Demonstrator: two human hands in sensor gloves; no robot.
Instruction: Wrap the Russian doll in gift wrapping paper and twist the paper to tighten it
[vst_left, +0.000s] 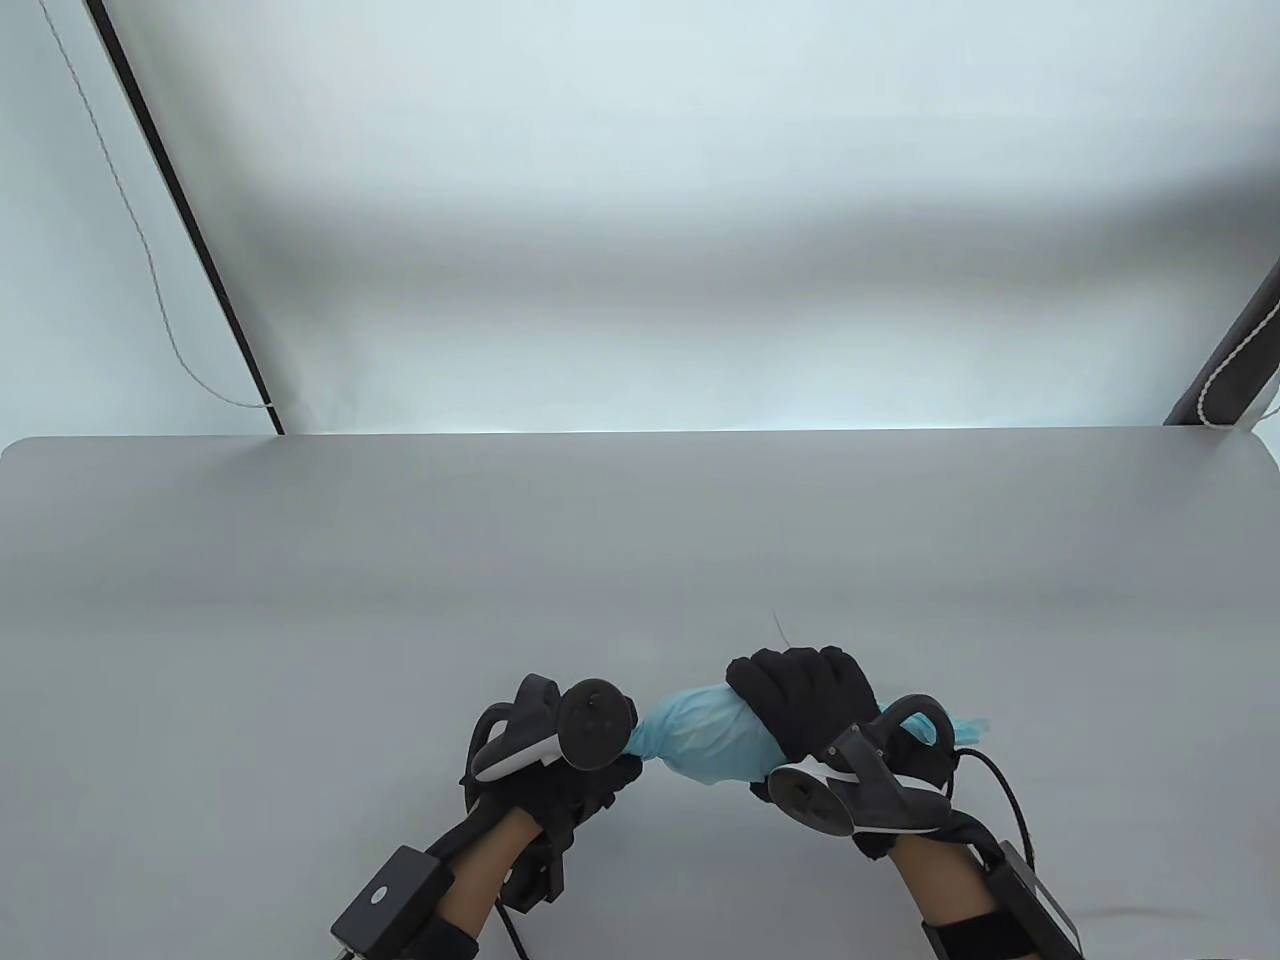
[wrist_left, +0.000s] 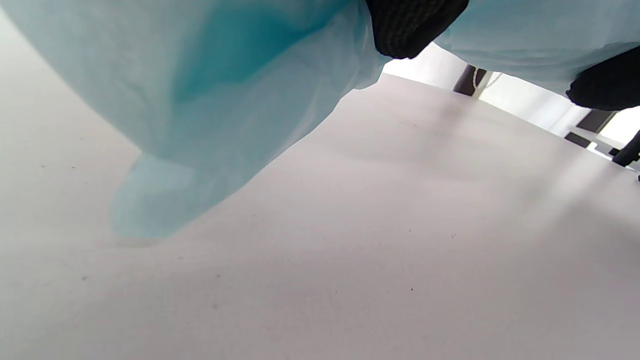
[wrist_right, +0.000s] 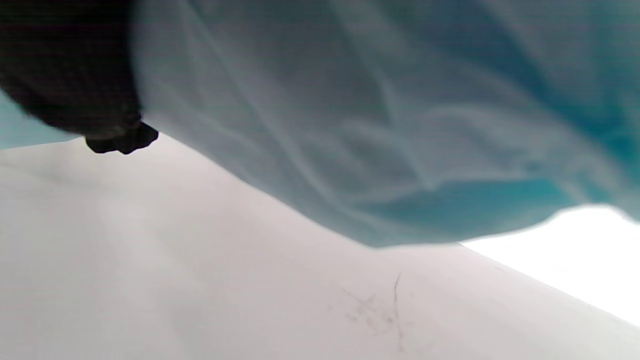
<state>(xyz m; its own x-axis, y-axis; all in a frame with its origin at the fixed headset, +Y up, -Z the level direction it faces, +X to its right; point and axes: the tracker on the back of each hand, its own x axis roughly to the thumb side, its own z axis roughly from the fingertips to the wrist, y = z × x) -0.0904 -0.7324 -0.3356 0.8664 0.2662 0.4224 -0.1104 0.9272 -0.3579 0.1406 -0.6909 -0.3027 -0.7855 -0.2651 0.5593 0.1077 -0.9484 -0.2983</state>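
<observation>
A bundle of light blue wrapping paper (vst_left: 700, 735) lies lengthwise between my hands, just above the grey table (vst_left: 400, 560) near its front edge. The doll is hidden inside the paper. My right hand (vst_left: 805, 700) curls over the bundle's right half, and a paper tail (vst_left: 968, 728) sticks out past it. My left hand (vst_left: 590, 775) pinches the twisted left end of the paper. The left wrist view shows loose blue paper (wrist_left: 200, 100) hanging close to the table, with black fingertips (wrist_left: 415, 25) at the top. Creased paper (wrist_right: 375, 125) fills the right wrist view.
The table's far edge (vst_left: 640, 435) runs across the middle of the table view, with a pale backdrop behind it. A black pole (vst_left: 190, 220) leans at the back left and a dark stand (vst_left: 1235, 350) at the back right. Cables trail from both wrists.
</observation>
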